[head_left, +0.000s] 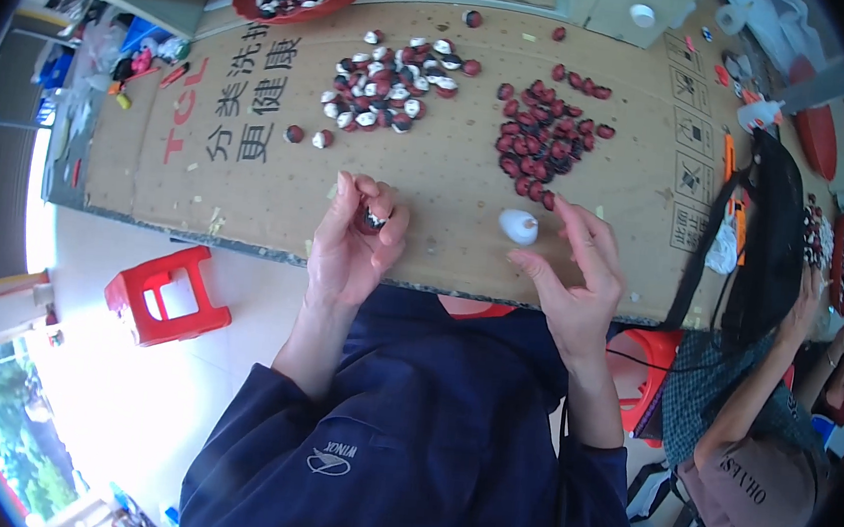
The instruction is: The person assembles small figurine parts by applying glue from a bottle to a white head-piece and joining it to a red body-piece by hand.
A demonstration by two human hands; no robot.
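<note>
My left hand (344, 257) is closed round a small dark red and white rounded piece (373, 221), held in the curled fingers above the cardboard's near edge. My right hand (582, 298) is open, thumb and fingers apart, just right of a small white bottle-like thing (519, 226). That white thing rests on the cardboard (451, 166), and I see no finger touching it. Beyond my left hand lies a loose group of red, white and black pieces (387, 85). A pile of dark red pieces (544, 134) sits beyond my right hand.
A red basin (298, 14) of similar pieces stands at the far left. On the right, a black bag (771, 234) lies by orange tools (736, 226). Another person (753, 493) works at the right. A red stool (170, 295) stands on the floor to the left.
</note>
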